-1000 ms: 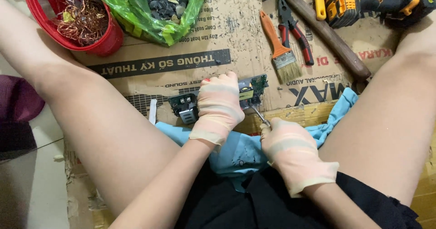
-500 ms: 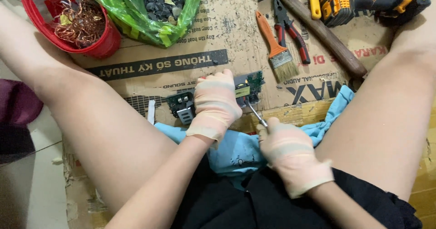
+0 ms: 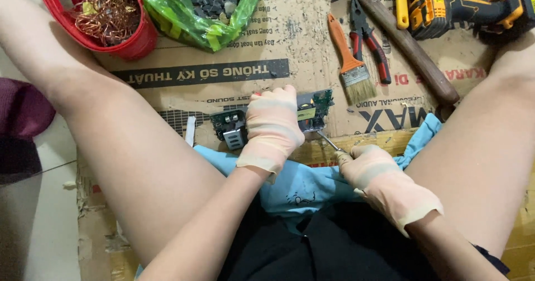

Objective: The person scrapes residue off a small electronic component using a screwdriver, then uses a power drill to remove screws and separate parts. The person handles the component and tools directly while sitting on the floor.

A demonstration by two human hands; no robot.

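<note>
My left hand [image 3: 274, 126], in a pale glove, presses down on a green circuit board [image 3: 229, 126] that lies on the cardboard between my legs. My right hand [image 3: 378, 175], also gloved, grips a thin metal tool [image 3: 329, 141] whose tip touches the board's right edge. Most of the board is hidden under the left glove. A blue cloth [image 3: 304, 183] lies across my lap under both hands.
A red basket of copper wire [image 3: 106, 16] and a green bag of dark parts [image 3: 214, 5] sit at the back left. A brush [image 3: 348, 63], red pliers [image 3: 369, 38], a hammer [image 3: 409, 47] and a yellow drill [image 3: 462, 8] lie at the back right. My bare legs flank the cardboard [image 3: 301, 47].
Both hands have stayed on the board and the tool. The right hand has shifted slightly, keeping the tool tip at the board's edge.
</note>
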